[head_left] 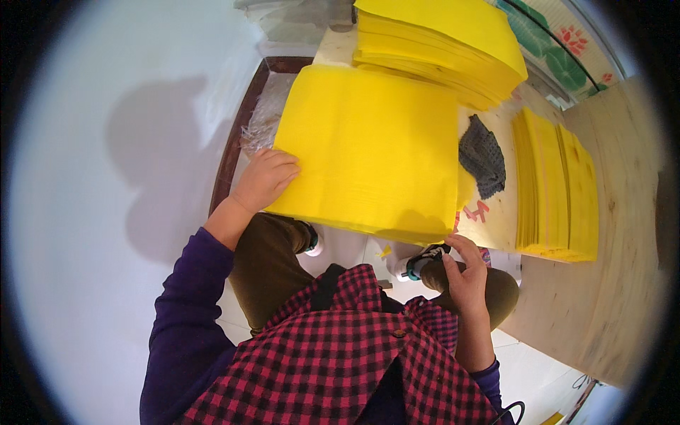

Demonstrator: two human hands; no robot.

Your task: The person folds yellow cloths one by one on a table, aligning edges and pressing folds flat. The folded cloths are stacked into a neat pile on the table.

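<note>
While the left hand (268, 179) rests on the left edge of the nearest yellow stack (368, 149), its fingers close together on the top sheet and its thumb hidden, so I cannot tell whether it grips, the right hand (465, 273) is at the near right corner, with a narrow gap between thumb and forefinger; whether any sheet is pinched there I cannot tell; the stack lies in front of the person, at the near side of the pale worktop (501, 225); to its left, a dark brown rim (230, 159) borders crumpled clear plastic film (265, 113), glossy and wrinkled; the yellow sheets look thin, matt and soft, roughly rectangular, with a faint crease across the top one; behind them is a taller yellow pile (432, 57), its layered edges slightly curved; right of the stack lies a rumpled dark grey cloth (483, 157) with a waffled texture; farther right, yellow bundles (559, 188) show tightly packed edges, beside a wood-grained board (616, 191)
</note>
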